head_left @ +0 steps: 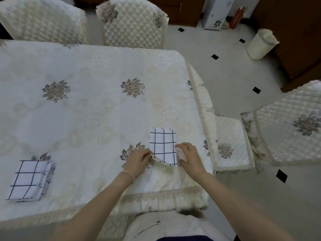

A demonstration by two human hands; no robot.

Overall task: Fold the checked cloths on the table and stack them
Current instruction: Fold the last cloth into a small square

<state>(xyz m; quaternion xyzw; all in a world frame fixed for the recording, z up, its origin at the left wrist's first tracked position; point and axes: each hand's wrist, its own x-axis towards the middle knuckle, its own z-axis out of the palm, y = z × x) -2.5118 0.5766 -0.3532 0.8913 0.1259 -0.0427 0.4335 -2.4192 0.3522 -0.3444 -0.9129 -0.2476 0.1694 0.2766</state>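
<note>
A white cloth with dark checks (163,145) lies folded into a narrow strip near the table's right front corner. My left hand (139,160) pinches its near left corner and lifts that edge off the table. My right hand (188,156) rests at the strip's right edge, fingers curled against it; whether it grips the cloth is unclear. A stack of folded checked cloths (30,180) sits at the front left of the table (90,110), apart from both hands.
The table wears a cream embroidered cover with lace edges. Quilted chairs stand at the far side (133,23) and at the right (284,126). A white bin (260,44) stands on the tiled floor beyond the right corner.
</note>
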